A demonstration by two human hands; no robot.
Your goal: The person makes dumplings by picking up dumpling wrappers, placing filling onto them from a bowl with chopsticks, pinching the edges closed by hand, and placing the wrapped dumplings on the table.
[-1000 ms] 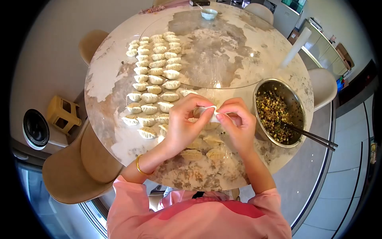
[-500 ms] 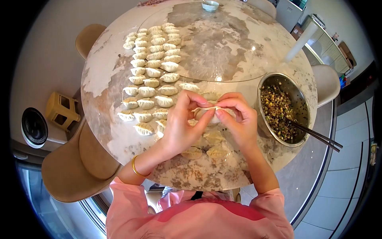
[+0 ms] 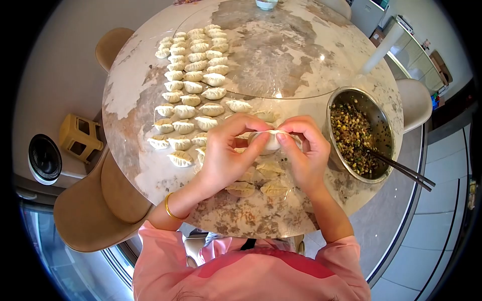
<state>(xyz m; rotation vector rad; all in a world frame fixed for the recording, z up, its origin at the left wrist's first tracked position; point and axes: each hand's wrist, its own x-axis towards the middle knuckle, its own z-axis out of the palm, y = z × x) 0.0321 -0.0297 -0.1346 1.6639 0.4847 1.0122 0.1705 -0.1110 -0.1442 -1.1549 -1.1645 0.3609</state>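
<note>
A pale dumpling is held up between both hands over the near part of the table, its top edge pinched together. My left hand is closed on its left end, thumb against the near face. On its right end my right hand pinches the rim with thumb and forefinger. Rows of pleated dumplings lie to the left and beyond the left hand. Below the hands, a few yellowish dumplings rest on the table. The hands hide part of the held dumpling and some behind it.
At the right stands a metal bowl of chopped filling, with chopsticks sticking out over the table edge. A small light-blue bowl sits at the far side. Chairs surround the round marble-patterned table.
Both hands still pinch the dumpling; its top edge looks more closed, and the right hand has shifted slightly right. The view has tilted slightly.
</note>
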